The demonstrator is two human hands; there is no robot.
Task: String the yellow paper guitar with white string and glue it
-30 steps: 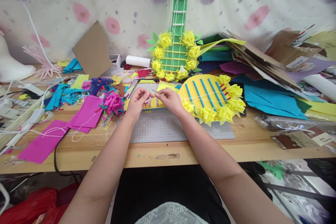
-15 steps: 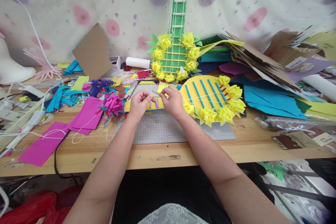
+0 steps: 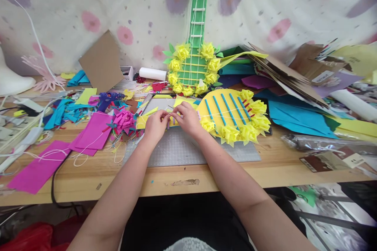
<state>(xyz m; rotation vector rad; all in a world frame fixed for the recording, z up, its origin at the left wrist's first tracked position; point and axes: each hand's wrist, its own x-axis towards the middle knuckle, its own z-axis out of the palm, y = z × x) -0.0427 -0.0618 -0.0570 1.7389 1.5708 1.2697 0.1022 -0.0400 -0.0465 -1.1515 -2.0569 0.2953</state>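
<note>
A yellow guitar shape (image 3: 222, 106) lies on the grey cutting mat (image 3: 176, 153), its rounded body to the right, with blue strips and yellow crepe-paper flowers (image 3: 229, 134). White string (image 3: 218, 114) stretches across the body toward my hands. Over the yellow neck, my left hand (image 3: 156, 124) is closed in a pinch. My right hand (image 3: 188, 117) pinches right beside it, and the fingertips of both meet on the thin string, which the fingers mostly hide. Short purple strips show on the neck close to my fingers.
A green flowered guitar (image 3: 194, 66) leans against the curtain. To the left lie a pink flower (image 3: 124, 119), a blue glue gun (image 3: 106, 101), magenta paper (image 3: 41, 166) and tangled white cord. Blue paper (image 3: 297, 115) and stacked cardboard (image 3: 288, 72) sit at right.
My hands have come together, the fingertips now touching where a small gap showed before. The whole view has shifted slightly.
</note>
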